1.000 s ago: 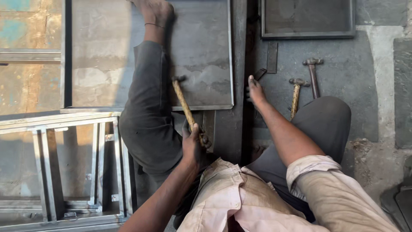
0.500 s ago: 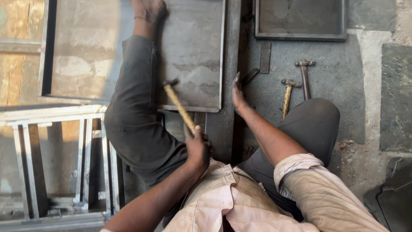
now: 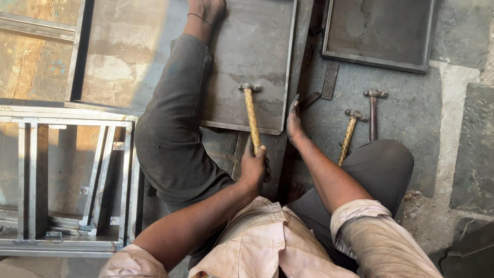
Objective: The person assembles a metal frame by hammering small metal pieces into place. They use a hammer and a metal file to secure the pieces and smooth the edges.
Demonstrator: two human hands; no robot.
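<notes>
far left: a welded steel frame (image 3: 67, 180) lies flat on the floor, out of the working area, nothing touching it.

left leg (image 3: 175, 128) is stretched forward with the bare foot (image 3: 208, 9) planted on the metal sheet (image 3: 252, 46); judged to be pinning the sheet so it does not shift.

left hand (image 3: 254, 167) is closed tight round the lower end of the hammer (image 3: 251, 116), fingers wrapped fully, gripping near the butt, which i take to be for leverage. the hammer's shaft is pale yellow wood, worn and stained; its small dark steel head sits over the sheet's near right part, just above the bottom edge. cannot tell if the head touches the sheet.

right hand (image 3: 294, 121) lies flat, fingers together and extended, holding nothing, pressed on the dark steel strip (image 3: 298, 77) just beside the sheet's right edge, seemingly to steady it.

right of that: a short flat offcut (image 3: 329, 80), then two spare hammers on the stone floor (image 3: 406, 118), one with a yellow handle (image 3: 349, 136), one with a dark metal handle (image 3: 373, 113), laid within reach of the right hand. a shallow metal tray (image 3: 378, 31) sits beyond them.
</notes>
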